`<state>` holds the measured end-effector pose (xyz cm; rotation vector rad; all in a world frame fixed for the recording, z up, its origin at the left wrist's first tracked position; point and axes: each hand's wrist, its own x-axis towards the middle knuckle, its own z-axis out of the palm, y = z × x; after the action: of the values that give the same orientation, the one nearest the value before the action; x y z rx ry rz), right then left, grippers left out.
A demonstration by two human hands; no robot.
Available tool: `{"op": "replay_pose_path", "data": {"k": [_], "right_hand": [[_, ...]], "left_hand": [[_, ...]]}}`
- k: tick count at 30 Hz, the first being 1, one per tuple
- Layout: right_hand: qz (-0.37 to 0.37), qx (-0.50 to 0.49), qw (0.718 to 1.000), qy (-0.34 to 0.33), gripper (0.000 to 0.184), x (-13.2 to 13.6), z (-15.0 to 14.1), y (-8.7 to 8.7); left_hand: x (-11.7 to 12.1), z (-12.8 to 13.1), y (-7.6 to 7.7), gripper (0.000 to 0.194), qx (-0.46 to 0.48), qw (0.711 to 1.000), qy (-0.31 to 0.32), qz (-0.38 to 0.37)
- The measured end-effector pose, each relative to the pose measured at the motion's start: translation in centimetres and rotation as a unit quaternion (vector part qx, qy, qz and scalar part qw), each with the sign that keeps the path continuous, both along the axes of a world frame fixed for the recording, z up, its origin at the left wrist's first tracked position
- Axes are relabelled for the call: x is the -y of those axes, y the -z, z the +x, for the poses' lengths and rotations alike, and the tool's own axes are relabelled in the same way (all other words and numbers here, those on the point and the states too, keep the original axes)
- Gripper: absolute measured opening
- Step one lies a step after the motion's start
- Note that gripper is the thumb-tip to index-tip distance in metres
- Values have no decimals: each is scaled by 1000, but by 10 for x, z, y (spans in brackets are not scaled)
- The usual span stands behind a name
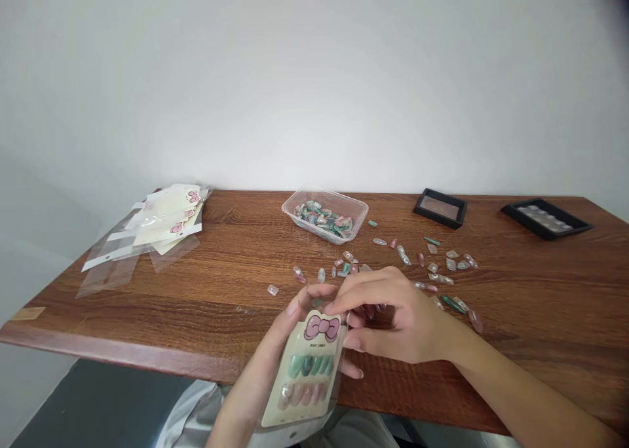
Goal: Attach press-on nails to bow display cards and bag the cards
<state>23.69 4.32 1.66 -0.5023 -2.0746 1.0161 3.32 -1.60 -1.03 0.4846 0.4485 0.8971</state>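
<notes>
My left hand (272, 353) grips a bow-topped press-on nail card (307, 369) in its clear sleeve (333, 395); my right hand (398, 323) curls at the sleeve's top, its hold hidden, near loose nails (453, 304).

My left hand (260, 363) holds up a cream card (307, 376) of green and pink press-on nails, topped by a pink bow (322, 327), in a clear sleeve (295, 425). My right hand (393, 320) curls at the card's top edge. Both hands are in front of a clear plastic tub (339, 202) of nails on a wooden table (147, 304). Loose nails (432, 268) scatter in front of and right of the tub, two black trays (439, 207) sit farther right, and packaged cards (167, 222) lie well left.
</notes>
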Motion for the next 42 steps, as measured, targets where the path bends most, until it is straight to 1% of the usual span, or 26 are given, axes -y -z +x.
{"op": "replay_pose_path", "data": {"k": [3,6,9,11,16,18,21,25,29,31,33,35,38,39,42], "right_hand": [[-3,9,1000,8,27,0,-1,1],[-10,14,1000,13,31,0,-2,0],[-23,35,999,6,36,1,-2,-1],[-32,41,999,-7,35,1,-2,0],[-59,21,998,-31,30,0,-1,3],[-74,21,997,-32,30,0,-1,4],[-118,24,993,-19,26,1,-3,5],[-164,26,986,5,21,3,-4,5],[-213,28,976,44,23,2,-4,4],[-232,20,970,66,23,1,-4,2],[-243,13,966,88,24,0,-4,0],[-249,13,963,102,24,-1,-5,0],[-243,20,964,108,25,-1,-6,1],[-243,20,964,108,25,-1,-6,2],[-255,0,961,108,25,-2,-7,3]], "left_hand": [[-1,1,-1,50,5,1000,-3,-17],[-2,2,-5,52,-10,999,-13,-48],[-4,2,-8,49,-19,997,-23,-70],[-5,2,-8,51,-24,997,-21,-70],[-5,2,-4,57,-18,997,-6,-75],[-4,1,-5,58,-30,996,-2,-78],[-6,1,-6,61,-34,996,13,-77],[-9,-2,-7,70,-2,996,32,-85],[-8,-6,-12,64,66,988,-4,-139],[-7,-9,-13,63,103,983,-7,-153],[-7,-13,-12,67,124,980,9,-156],[-9,-16,-7,75,136,978,21,-158],[-16,-18,1,86,160,977,33,-138],[-19,-19,3,87,165,977,45,-124],[-22,-21,6,90,156,977,117,-82]]}}
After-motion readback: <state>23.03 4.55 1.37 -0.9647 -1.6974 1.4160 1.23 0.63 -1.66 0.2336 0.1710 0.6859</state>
